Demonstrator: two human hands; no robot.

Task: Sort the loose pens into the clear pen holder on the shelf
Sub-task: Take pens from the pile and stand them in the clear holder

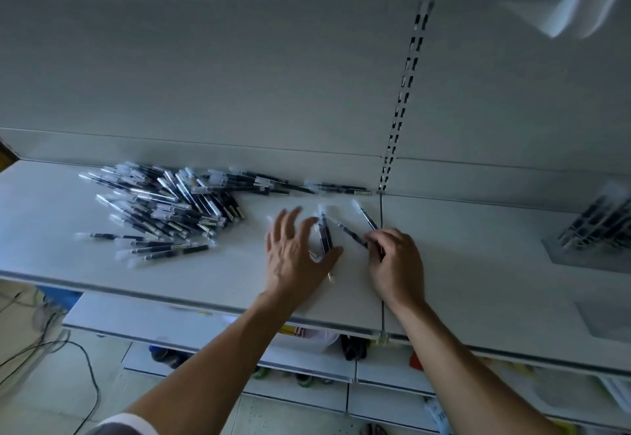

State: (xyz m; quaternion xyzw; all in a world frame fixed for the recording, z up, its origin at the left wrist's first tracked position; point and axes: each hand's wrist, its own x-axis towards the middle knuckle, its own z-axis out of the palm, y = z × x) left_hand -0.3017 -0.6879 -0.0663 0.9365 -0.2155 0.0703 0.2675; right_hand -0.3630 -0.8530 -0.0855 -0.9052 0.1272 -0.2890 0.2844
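Observation:
A big heap of loose black pens with clear caps (170,205) lies on the white shelf (102,263) at the left and along its back edge. My left hand (293,253) hovers with spread fingers over a pair of pens (325,233) lying side by side; the thumb is beside them. My right hand (396,263) grips two pens (365,219), their capped ends fanning up and left. The clear pen holder (594,229) stands at the far right of the shelf, with several pens leaning in it.
An upright slotted rail (404,99) runs down the back panel to the shelf seam. Lower shelves (307,359) below hold assorted small goods. Cables (51,349) lie on the floor at the left. A clear tray (611,322) sits near the right front.

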